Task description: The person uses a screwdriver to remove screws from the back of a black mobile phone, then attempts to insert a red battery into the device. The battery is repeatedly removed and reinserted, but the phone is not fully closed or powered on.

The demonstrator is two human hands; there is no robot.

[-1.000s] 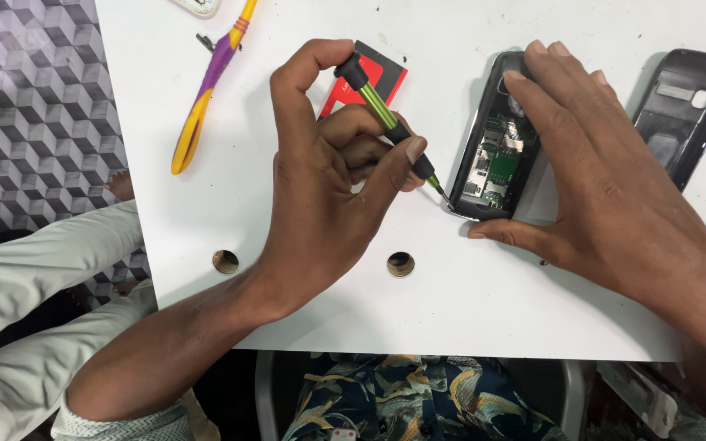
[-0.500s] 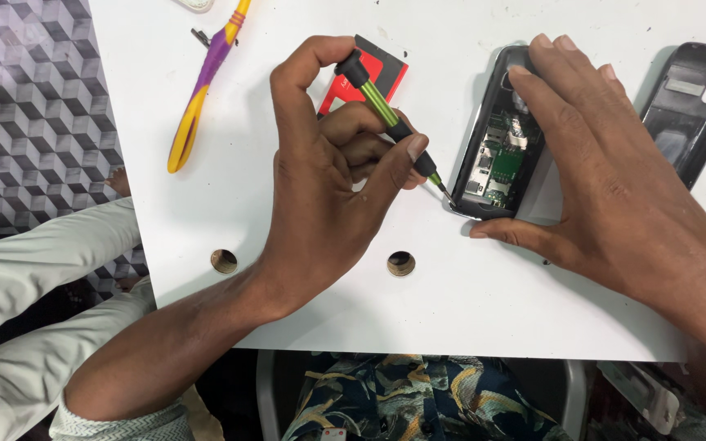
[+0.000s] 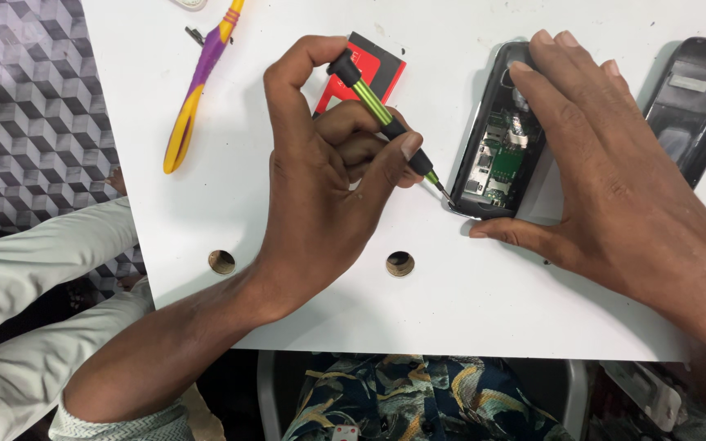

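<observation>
Table (image 3: 533, 318), white and drilled with two round holes, is carrying everything here; right hand (image 3: 614, 180) is lying spread and flat over an opened phone (image 3: 496, 159), fingers apart across its top and the thumb braced along the bottom edge, pinning it rather than gripping it; left hand (image 3: 328, 188) is closed on a small screwdriver (image 3: 386, 114) with a green shaft and black cap, forefinger arched over the cap, thumb pressing near the tip. The phone is sitting right of centre, its back off and a green circuit board showing; the driver's tip is touching its lower left corner.

Risk, as I judge it, is lying mostly in that tip; it is coming in at a slant, so a slip could be sending it across the bare board or out toward the right thumb just beside it. Since the phone is only being pressed down, a sideways push could be sliding it on the smooth surface. A loosened screw could be rolling toward the nearer hole (image 3: 399, 263). Back cover (image 3: 692, 106), red card (image 3: 365, 73) and yellow-and-purple tool (image 3: 198, 90) are lying well apart.
</observation>
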